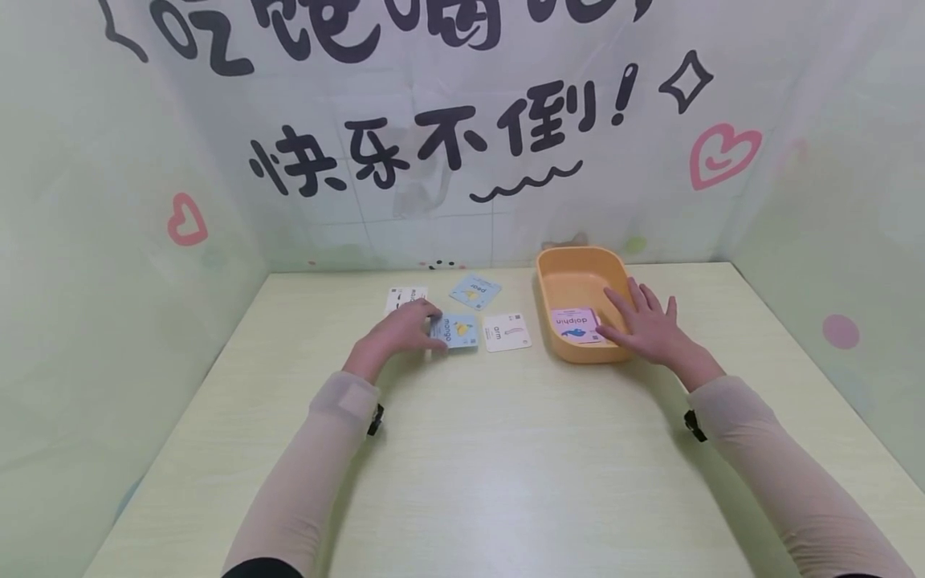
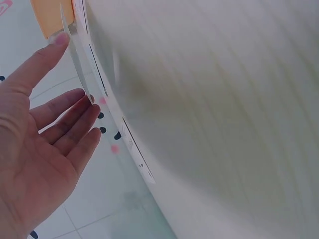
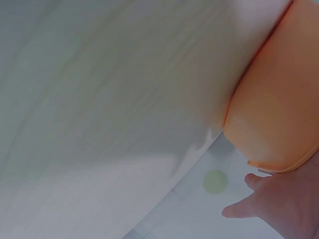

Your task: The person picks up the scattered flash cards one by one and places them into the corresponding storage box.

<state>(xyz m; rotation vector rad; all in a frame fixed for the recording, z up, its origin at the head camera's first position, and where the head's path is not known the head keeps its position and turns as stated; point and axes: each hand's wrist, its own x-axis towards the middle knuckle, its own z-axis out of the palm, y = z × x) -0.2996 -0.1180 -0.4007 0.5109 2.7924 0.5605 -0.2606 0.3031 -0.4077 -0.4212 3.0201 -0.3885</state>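
Observation:
A light blue mango card (image 1: 458, 331) is held at its edges by my left hand (image 1: 401, 327). In the left wrist view, the thumb and fingertips pinch this card (image 2: 77, 59) edge-on, slightly off the table. My right hand (image 1: 654, 331) rests over the right rim of an orange tray (image 1: 578, 277), its fingers spread. A pink dolphin card (image 1: 576, 325) lies at the tray's near end, beside the right thumb. On the table around the mango card lie a white arm card (image 1: 507, 332), a blue pear card (image 1: 475, 291) and another white card (image 1: 406, 297), partly hidden by the left hand.
The pale wooden table (image 1: 506, 449) runs back to a white wall sheet (image 1: 433, 233) with black lettering. Sheets also close off both sides. The tray stands near the back edge, right of the cards.

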